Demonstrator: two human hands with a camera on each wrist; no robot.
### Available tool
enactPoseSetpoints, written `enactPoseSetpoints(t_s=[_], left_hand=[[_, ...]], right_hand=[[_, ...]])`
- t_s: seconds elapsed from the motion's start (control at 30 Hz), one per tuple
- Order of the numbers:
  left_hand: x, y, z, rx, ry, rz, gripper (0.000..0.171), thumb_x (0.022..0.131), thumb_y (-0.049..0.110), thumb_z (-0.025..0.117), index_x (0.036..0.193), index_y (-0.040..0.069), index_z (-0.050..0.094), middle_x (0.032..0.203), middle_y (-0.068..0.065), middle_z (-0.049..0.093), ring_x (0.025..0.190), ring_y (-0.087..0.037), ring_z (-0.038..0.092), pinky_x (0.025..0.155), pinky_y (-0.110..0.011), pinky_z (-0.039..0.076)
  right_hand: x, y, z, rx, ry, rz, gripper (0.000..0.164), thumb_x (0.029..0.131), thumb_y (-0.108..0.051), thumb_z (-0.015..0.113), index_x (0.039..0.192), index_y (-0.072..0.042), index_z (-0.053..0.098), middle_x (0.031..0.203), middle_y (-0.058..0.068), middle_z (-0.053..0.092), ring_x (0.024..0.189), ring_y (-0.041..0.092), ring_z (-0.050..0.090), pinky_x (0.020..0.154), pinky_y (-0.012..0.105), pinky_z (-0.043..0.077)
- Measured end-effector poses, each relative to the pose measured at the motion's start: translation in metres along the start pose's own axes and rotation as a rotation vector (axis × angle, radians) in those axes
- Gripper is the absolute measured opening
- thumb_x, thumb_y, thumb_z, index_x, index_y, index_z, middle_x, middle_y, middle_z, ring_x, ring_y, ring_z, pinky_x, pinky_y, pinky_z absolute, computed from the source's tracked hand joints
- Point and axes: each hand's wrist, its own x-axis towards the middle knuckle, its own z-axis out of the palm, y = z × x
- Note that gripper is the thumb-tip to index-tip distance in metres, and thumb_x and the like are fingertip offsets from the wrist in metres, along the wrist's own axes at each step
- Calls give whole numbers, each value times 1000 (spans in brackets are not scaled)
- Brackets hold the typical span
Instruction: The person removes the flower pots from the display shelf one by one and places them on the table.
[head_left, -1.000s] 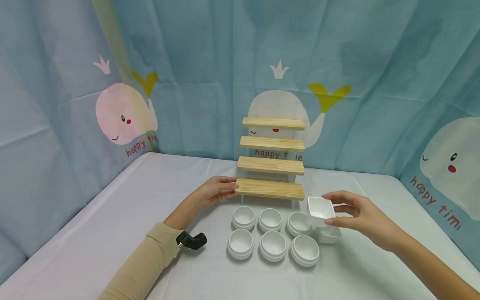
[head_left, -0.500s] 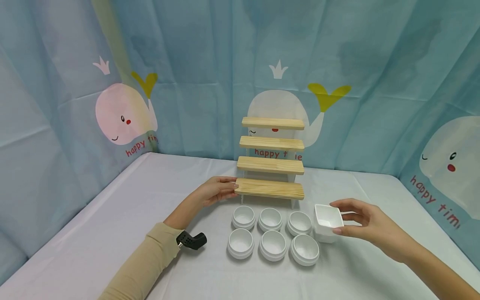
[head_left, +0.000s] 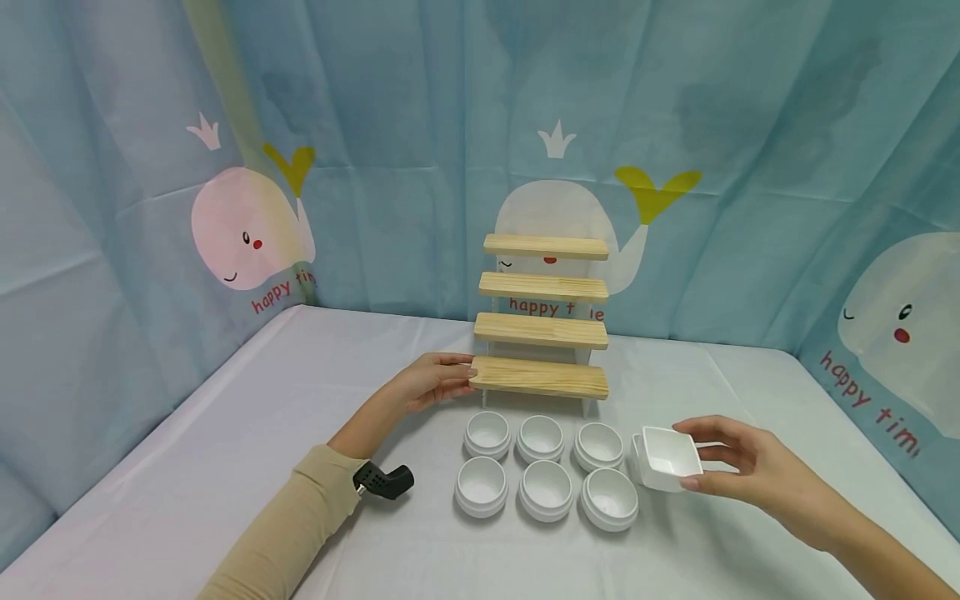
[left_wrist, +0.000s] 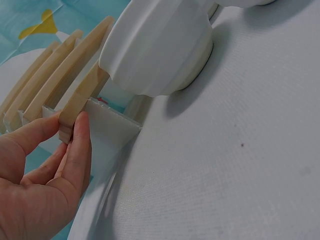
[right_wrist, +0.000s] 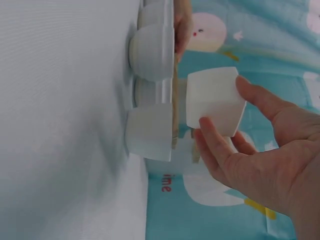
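In the head view my right hand (head_left: 742, 462) grips a small square white bowl (head_left: 670, 457) by its sides. The right wrist view shows this held bowl (right_wrist: 214, 100) raised off the table, between thumb and fingers. A second square white bowl (head_left: 637, 457) stands on the table, mostly hidden behind it from the head; its side (right_wrist: 150, 131) shows in the right wrist view. My left hand (head_left: 433, 382) pinches the left end of the lowest wooden board (head_left: 540, 377) of a stepped display stand. Thumb and fingers clasp that board end (left_wrist: 75, 107) in the left wrist view.
Several round white bowls (head_left: 546, 492) stand in two rows in front of the stand. Three more wooden boards (head_left: 542, 331) rise in steps behind the lowest one. A blue curtain (head_left: 375, 208) with whale prints hangs behind the white-covered table (head_left: 247, 433).
My right hand has carried the square bowl rightward and nearer to me, from over the right end of the bowl rows. My left hand stays on the board.
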Motion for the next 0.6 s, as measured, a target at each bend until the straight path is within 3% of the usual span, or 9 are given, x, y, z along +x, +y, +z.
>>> enactPoseSetpoints(t_s=[0.23, 0.6], left_hand=[[0, 0, 0, 0, 0, -1, 51, 106, -3, 57, 153, -14, 40, 120, -17, 63, 89, -11, 72, 83, -22, 65], [-2, 1, 0, 14, 2, -7, 52, 107, -1, 58, 154, -14, 40, 121, -17, 64, 90, -11, 72, 84, -22, 65]], right_hand=[[-7, 8, 0, 15, -21, 4, 56, 97, -7, 75, 147, 0, 52, 130, -13, 64, 112, 2, 65, 86, 26, 64], [-12, 21, 0, 70, -81, 0, 49, 98, -5, 74, 143, -13, 58, 130, -19, 63, 112, 4, 66, 86, 28, 65]])
